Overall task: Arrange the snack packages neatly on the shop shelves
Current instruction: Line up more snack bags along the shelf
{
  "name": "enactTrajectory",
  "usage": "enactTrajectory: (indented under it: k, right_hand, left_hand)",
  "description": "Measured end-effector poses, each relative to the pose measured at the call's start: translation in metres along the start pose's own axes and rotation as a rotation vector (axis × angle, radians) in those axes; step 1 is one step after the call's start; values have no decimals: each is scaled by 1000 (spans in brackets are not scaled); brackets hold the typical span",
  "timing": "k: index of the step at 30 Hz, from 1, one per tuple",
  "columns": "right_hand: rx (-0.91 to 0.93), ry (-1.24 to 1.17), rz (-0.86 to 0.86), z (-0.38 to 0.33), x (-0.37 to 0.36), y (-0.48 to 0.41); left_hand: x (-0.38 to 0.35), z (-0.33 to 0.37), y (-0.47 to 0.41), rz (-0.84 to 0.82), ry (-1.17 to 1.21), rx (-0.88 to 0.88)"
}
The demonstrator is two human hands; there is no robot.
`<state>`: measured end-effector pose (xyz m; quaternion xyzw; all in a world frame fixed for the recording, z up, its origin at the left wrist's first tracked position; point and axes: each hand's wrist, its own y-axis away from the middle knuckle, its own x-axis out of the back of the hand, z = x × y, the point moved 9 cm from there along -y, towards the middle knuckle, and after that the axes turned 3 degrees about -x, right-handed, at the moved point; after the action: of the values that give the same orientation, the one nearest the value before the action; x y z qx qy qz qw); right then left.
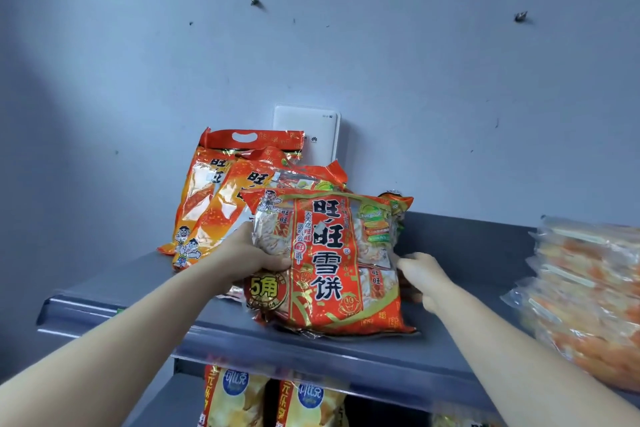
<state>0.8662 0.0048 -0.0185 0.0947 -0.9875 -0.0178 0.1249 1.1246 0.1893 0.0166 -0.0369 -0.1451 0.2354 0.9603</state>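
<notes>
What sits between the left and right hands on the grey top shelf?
The large red foil rice-cracker bag: left hand grips its left edge, right hand touches its right edge. Seen in the head view.

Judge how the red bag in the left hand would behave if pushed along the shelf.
Probably floppy: the red bag creases where the left hand grips it. Likely light for its size: puffed film around wrapped crackers. Glossy film may slide easily on the smooth shelf; crackers could break if squeezed.
</notes>
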Motion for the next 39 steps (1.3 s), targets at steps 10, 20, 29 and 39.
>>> enactTrajectory:
  k: [10,20,29,39]
  right_hand:
    - [-86,-101,-129,1,-33,-34]
    - [305,-166,473,-59,62,-37]
    - [149,-319,271,-25,86,-74]
    - [-57,-414,249,4,92,-99]
  left_hand:
    - [2,0,1,17,-52,4]
    - [-29,27,-6,100,-123,-139]
    - [-86,33,-42,109,-182,-190]
    - [-106,38,-71,255,-352,-213]
